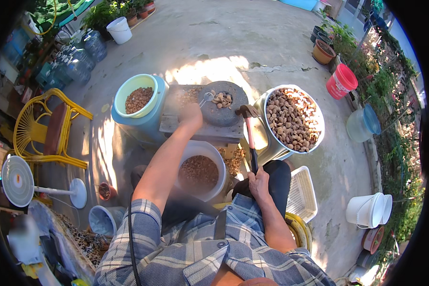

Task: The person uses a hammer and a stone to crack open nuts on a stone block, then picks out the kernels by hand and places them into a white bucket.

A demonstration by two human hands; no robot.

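My left hand point(190, 117) is closed around the handle of a small wire-headed tool point(207, 97), whose looped end rests over the edge of a round stone block point(220, 118). Cracked shells or nuts point(222, 99) lie in the hollow of the stone. In my right hand point(259, 180) is a claw hammer point(249, 130), gripped low on its black handle, its head beside the stone's right edge. The stone sits on a wooden board point(171, 124) with brown bits scattered on it. Between my legs stands a white bucket point(220, 157) partly filled with brown pieces.
A pale green bowl point(119, 91) of brown kernels sits on a blue container point(139, 130) at left. At right is a large white tub point(321, 118) full of whole nuts or pits. A white plastic basket point(302, 195) lies nearby; a yellow chair point(30, 132) and fan point(18, 181) stand at far left.
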